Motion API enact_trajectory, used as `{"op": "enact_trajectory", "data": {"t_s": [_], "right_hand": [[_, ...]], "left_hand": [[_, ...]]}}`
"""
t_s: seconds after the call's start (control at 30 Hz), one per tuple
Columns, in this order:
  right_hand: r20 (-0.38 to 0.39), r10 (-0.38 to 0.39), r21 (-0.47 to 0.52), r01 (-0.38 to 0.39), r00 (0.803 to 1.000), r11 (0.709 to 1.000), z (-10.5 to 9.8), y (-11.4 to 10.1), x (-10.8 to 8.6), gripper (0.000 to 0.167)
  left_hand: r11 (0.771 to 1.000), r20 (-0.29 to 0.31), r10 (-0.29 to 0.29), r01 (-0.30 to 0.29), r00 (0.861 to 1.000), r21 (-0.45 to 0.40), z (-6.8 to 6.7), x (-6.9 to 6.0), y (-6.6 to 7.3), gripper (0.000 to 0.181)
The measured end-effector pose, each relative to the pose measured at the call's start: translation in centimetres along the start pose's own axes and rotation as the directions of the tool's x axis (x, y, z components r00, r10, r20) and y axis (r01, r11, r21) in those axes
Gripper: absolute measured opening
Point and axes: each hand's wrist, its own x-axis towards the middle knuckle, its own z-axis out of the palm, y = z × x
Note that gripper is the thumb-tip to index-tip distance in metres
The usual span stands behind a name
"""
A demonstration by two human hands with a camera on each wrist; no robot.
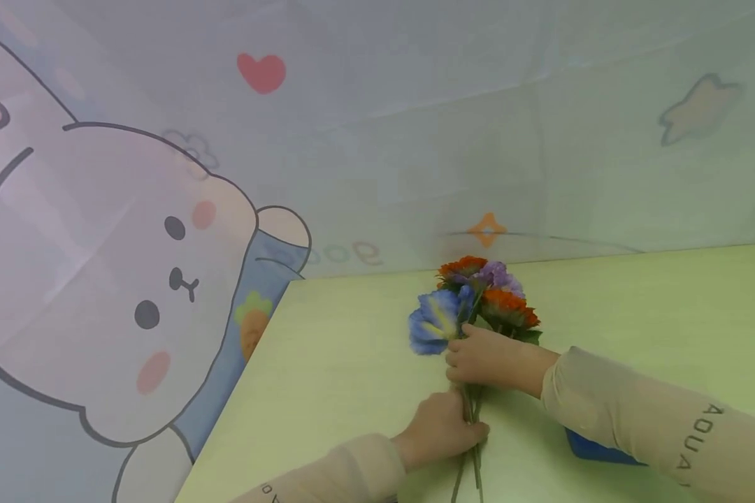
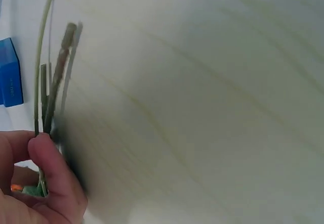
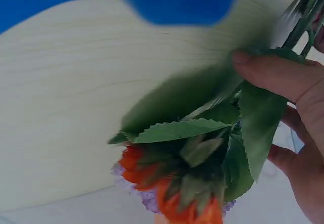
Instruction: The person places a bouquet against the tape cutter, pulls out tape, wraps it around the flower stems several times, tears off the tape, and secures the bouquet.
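A bunch of artificial flowers lies over the table, with a blue flower (image 1: 434, 323), orange flowers (image 1: 506, 309) and a purple flower (image 1: 498, 276) at its far end. My left hand (image 1: 442, 427) pinches the green stems (image 2: 56, 80) between thumb and fingers, their cut ends sticking out past it. Higher up, just below the flower heads, my right hand (image 1: 493, 355) holds the bunch. In the right wrist view its thumb (image 3: 276, 75) lies across the stems and green leaves (image 3: 182, 130), with fingers behind. Leaves partly hide that grip.
A blue object (image 1: 604, 449) sits on the pale table (image 1: 327, 363), partly hidden under my right forearm; the left wrist view shows its blue corner (image 2: 10, 75). Behind the table hangs a printed cloth (image 1: 415, 140) with a cartoon rabbit.
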Motion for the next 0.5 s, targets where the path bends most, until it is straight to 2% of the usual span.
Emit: {"op": "enact_trajectory", "data": {"t_s": [0.17, 0.3, 0.43, 0.47, 0.5], "right_hand": [[-0.002, -0.006, 0.026, 0.006, 1.0, 1.0, 0.0, 0.0, 0.1, 0.017], [-0.012, -0.018, 0.047, 0.018, 1.0, 0.999, -0.2, 0.0, -0.1, 0.016], [-0.043, -0.024, 0.064, 0.027, 0.999, 0.998, -0.5, 0.1, -0.4, 0.018], [-0.049, -0.023, 0.07, 0.027, 0.999, 0.997, -0.7, 0.2, -0.5, 0.018], [-0.052, -0.021, 0.077, 0.025, 0.998, 0.997, -0.9, 0.2, -0.5, 0.019]], "left_hand": [[1.0, 0.018, -0.015, 0.016, 1.0, -0.01, 0.2, -0.3, 0.1, 0.035], [0.999, 0.042, 0.002, -0.001, 0.999, -0.034, 0.2, -0.7, 0.0, 0.027], [0.991, 0.066, 0.007, 0.002, 0.998, -0.133, 0.0, -1.3, -0.2, 0.022], [0.986, 0.074, 0.01, 0.003, 0.997, -0.169, 0.0, -1.5, -0.2, 0.02], [0.97, 0.093, 0.014, 0.008, 0.996, -0.242, -0.1, -1.7, -0.2, 0.017]]}}
